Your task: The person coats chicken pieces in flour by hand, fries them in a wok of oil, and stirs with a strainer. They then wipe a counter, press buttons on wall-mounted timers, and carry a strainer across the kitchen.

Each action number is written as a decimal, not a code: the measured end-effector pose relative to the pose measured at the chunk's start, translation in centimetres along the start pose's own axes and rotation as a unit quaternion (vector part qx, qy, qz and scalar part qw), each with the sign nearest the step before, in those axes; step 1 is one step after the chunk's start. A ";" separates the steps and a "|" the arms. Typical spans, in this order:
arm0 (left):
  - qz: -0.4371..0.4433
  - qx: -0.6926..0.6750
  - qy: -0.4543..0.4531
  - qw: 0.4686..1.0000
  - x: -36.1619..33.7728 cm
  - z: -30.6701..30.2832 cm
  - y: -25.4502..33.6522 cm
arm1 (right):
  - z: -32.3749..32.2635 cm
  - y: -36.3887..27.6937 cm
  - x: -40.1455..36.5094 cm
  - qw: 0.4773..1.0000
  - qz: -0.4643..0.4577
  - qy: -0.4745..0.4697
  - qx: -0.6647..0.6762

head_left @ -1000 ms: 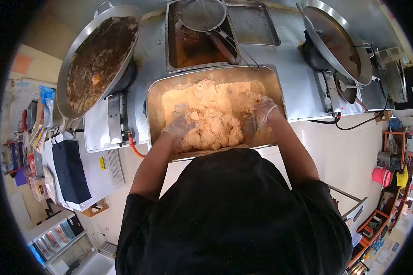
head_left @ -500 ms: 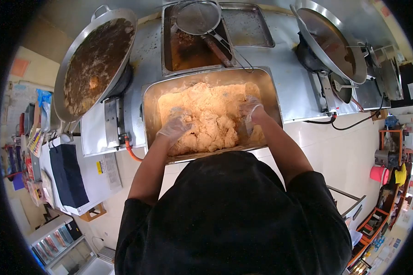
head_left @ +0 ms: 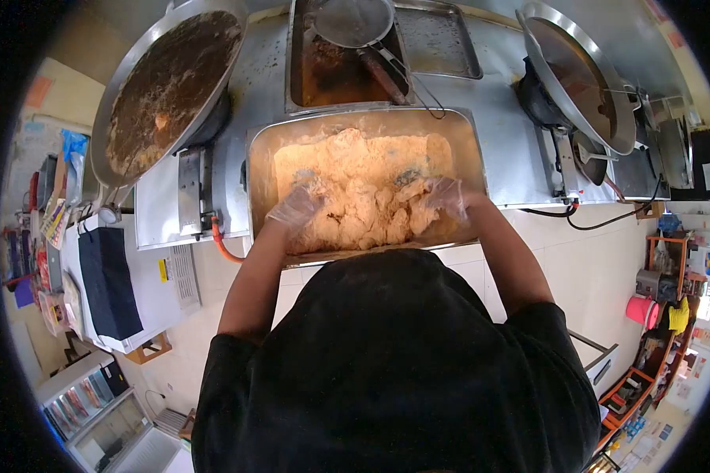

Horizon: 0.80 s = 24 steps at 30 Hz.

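Note:
A deep metal tray holds orange-tinted flour and a heap of coated pieces. Both hands wear clear plastic gloves dusted with flour. My left hand is at the left side of the heap, its fingertips sunk in the flour and hidden. On the right side, my right hand is against a coated piece, with its fingers partly covered by flour, so its grip is unclear.
A large wok of dark oil stands at the left, another wok at the right. Behind the tray are a strainer over an oily pan and a shallow tray. An orange hose hangs at the counter's front left.
My right hand has moved right and toward the tray's near right side, onto the coated pieces. My left hand has shifted slightly. The view has moved a little.

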<state>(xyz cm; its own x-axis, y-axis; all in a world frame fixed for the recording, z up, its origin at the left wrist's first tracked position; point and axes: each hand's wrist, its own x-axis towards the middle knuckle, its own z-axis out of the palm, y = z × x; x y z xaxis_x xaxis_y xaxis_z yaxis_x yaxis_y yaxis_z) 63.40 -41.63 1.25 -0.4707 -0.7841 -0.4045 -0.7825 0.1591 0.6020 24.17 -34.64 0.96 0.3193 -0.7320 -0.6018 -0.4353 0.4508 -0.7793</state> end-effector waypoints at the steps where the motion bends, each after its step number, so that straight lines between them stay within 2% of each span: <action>1: 0.006 -0.018 0.021 1.000 -0.1 0.0 -0.6 | 0.5 0.3 0.1 1.000 -0.006 0.002 -0.026; 3: 0.024 -0.043 0.055 0.997 0.8 0.1 -2.1 | 2.2 -0.6 -0.5 0.997 -0.021 0.004 -0.079; 5: 0.023 -0.054 0.099 0.993 1.0 -0.4 -3.0 | 4.2 -4.6 -1.5 0.944 -0.019 -0.046 -0.327; 7: 0.005 -0.053 0.152 0.987 0.7 -1.0 -2.9 | 4.5 -4.4 -0.7 0.952 -0.004 -0.084 -0.296; 10: -0.066 -0.154 0.160 0.973 -1.3 -3.6 0.9 | 5.2 -1.0 1.1 0.967 -0.022 -0.103 -0.232; 14: -0.112 -0.059 0.098 0.987 0.1 -4.4 -1.4 | 5.0 -1.0 0.8 0.967 -0.057 -0.047 -0.242; 16: -0.113 -0.029 0.053 0.992 0.1 -4.4 -1.8 | 3.3 2.4 2.9 0.976 -0.076 -0.051 -0.195; 18: -0.031 0.057 0.125 0.990 -0.6 -2.8 -1.6 | 2.9 -3.7 0.1 0.993 -0.007 -0.051 -0.106; 19: 0.008 0.099 0.161 0.982 -0.8 -1.8 -1.6 | 2.6 -5.1 -0.1 0.993 -0.001 -0.059 -0.100; 20: 0.007 0.111 0.134 0.985 -0.4 -1.1 -2.0 | 2.3 -6.4 -0.3 0.993 0.005 -0.067 -0.095; 22: 0.007 0.135 0.079 0.988 1.2 -0.3 -3.2 | 0.8 -7.3 1.4 0.981 -0.045 -0.101 -0.157; 24: 0.020 0.118 0.093 0.988 2.1 -0.1 -4.0 | 2.9 -12.8 0.7 0.947 -0.085 -0.122 -0.284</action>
<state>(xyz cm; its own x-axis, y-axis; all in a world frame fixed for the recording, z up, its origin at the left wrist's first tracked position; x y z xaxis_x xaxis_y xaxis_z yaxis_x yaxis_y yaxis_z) 65.62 -43.96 -1.91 -0.4372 -0.8677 -0.2366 -0.8484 0.3105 0.4288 32.39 -39.49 9.97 0.5803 -0.5983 -0.5526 -0.7205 -0.0607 -0.6908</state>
